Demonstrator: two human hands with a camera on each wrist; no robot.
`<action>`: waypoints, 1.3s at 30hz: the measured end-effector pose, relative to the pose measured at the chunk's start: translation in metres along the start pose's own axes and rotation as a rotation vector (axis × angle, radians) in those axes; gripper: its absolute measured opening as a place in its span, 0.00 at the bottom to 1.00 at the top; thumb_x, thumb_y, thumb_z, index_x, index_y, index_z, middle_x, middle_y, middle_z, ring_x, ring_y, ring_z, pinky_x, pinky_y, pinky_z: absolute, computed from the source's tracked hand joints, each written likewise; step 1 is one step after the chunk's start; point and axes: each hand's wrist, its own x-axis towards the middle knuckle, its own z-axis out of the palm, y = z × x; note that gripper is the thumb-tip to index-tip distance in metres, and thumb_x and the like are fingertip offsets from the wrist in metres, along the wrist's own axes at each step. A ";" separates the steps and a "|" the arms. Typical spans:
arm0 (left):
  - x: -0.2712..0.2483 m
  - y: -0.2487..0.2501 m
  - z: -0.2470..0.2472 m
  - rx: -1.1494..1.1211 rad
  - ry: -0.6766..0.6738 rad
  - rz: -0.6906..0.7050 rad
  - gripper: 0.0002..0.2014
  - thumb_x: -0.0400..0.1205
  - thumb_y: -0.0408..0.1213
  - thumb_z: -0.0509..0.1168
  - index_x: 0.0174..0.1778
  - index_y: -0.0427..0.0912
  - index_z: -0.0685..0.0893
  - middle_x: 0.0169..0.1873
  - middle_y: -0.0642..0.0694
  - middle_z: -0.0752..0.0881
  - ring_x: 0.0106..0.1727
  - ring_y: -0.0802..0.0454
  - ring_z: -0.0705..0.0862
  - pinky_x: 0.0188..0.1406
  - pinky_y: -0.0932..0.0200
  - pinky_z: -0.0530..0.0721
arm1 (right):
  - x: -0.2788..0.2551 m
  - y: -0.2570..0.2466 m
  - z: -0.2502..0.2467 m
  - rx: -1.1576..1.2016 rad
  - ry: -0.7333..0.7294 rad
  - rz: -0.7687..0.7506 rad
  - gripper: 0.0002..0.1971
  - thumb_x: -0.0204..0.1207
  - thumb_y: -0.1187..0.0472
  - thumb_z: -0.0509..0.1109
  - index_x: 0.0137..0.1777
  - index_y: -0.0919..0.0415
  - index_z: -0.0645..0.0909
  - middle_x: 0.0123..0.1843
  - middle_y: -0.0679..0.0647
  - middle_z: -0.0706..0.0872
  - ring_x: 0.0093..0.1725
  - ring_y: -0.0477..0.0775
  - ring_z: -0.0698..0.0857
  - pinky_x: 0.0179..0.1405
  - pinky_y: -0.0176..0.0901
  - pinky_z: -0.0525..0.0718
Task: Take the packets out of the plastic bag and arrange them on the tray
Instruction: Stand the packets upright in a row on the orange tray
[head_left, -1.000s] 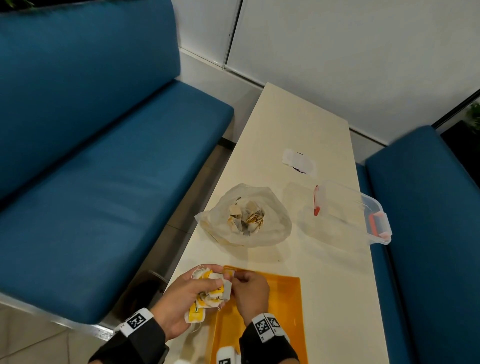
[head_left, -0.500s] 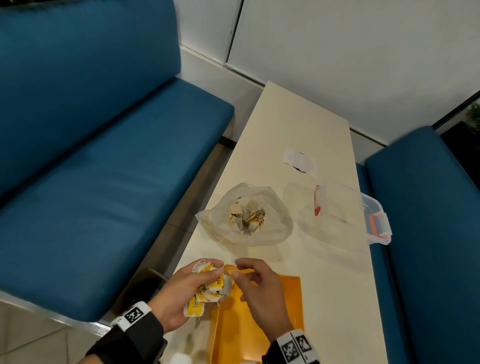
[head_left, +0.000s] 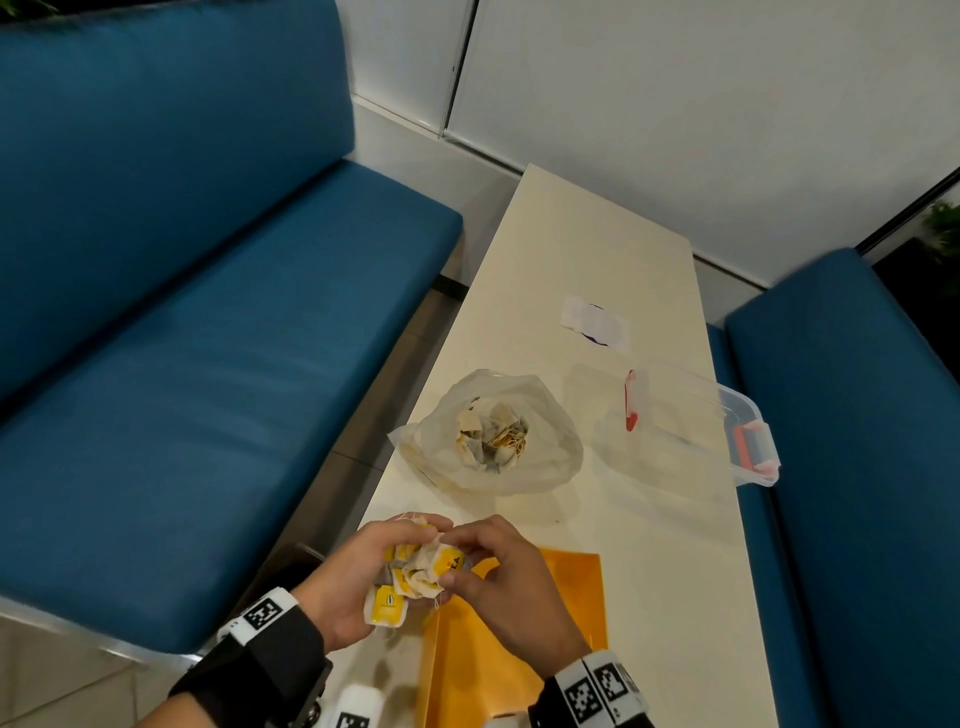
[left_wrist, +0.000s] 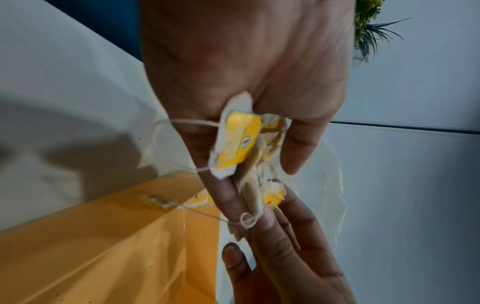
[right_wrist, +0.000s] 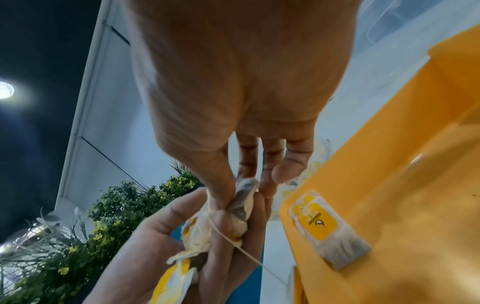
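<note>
My left hand (head_left: 363, 566) grips a bunch of tea packets (head_left: 421, 571) with yellow tags, just off the orange tray's (head_left: 571, 587) near-left corner. The bunch (left_wrist: 246, 152) sits between its fingers, strings trailing. My right hand (head_left: 483, 561) pinches one packet (right_wrist: 242, 200) of that bunch between thumb and fingers. One packet (right_wrist: 330, 232) lies inside the tray (right_wrist: 415, 164), against its wall. The clear plastic bag (head_left: 493, 436) lies open farther up the table with more packets inside.
A clear lidded box (head_left: 691, 426) with red clasps stands right of the bag, at the table's (head_left: 649, 545) right edge. A white paper slip (head_left: 595, 323) lies beyond it. Blue benches (head_left: 182, 364) flank the narrow table on both sides.
My right hand went out over the tray, then came back to the bunch and now pinches a packet there. The left hand kept its hold, nearly still.
</note>
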 end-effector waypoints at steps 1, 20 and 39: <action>0.000 0.000 0.000 -0.006 -0.008 0.002 0.21 0.81 0.29 0.70 0.70 0.29 0.81 0.56 0.25 0.86 0.45 0.35 0.88 0.40 0.47 0.89 | 0.000 -0.001 -0.001 0.020 0.010 0.008 0.16 0.69 0.64 0.82 0.52 0.46 0.86 0.51 0.44 0.84 0.51 0.43 0.84 0.42 0.28 0.78; 0.005 -0.001 0.007 0.195 0.035 -0.032 0.25 0.69 0.20 0.80 0.63 0.31 0.87 0.50 0.29 0.88 0.45 0.37 0.88 0.36 0.49 0.90 | -0.001 -0.010 -0.023 0.074 -0.001 -0.027 0.08 0.67 0.61 0.83 0.35 0.48 0.87 0.51 0.45 0.85 0.53 0.43 0.83 0.42 0.27 0.76; 0.015 -0.003 -0.016 0.262 0.233 0.028 0.18 0.74 0.23 0.79 0.59 0.33 0.87 0.45 0.28 0.90 0.39 0.39 0.90 0.32 0.51 0.89 | -0.001 0.046 -0.035 0.283 -0.037 0.352 0.07 0.73 0.80 0.71 0.44 0.70 0.80 0.32 0.59 0.90 0.37 0.54 0.93 0.34 0.44 0.84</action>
